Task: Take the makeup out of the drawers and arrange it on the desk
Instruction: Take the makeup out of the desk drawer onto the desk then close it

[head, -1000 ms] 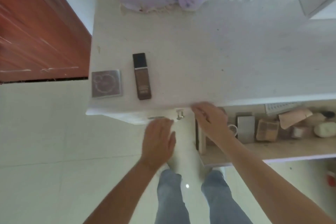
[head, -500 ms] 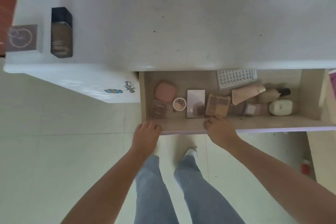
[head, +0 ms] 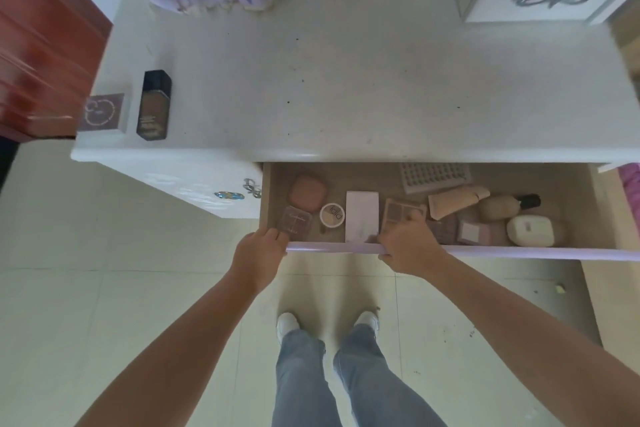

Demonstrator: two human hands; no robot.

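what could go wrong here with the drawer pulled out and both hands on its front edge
1. The drawer looks pulled far out; tugged further by the left hand and right hand, it might drop off its runners.
2. The items are crowded at the right: lifting the tube could knock the bottle or white case.
3. The foundation bottle and compact lie near the desk's left corner and could be bumped off.

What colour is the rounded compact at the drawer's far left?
Dusty pink; the rounded compact shows best in the head view.
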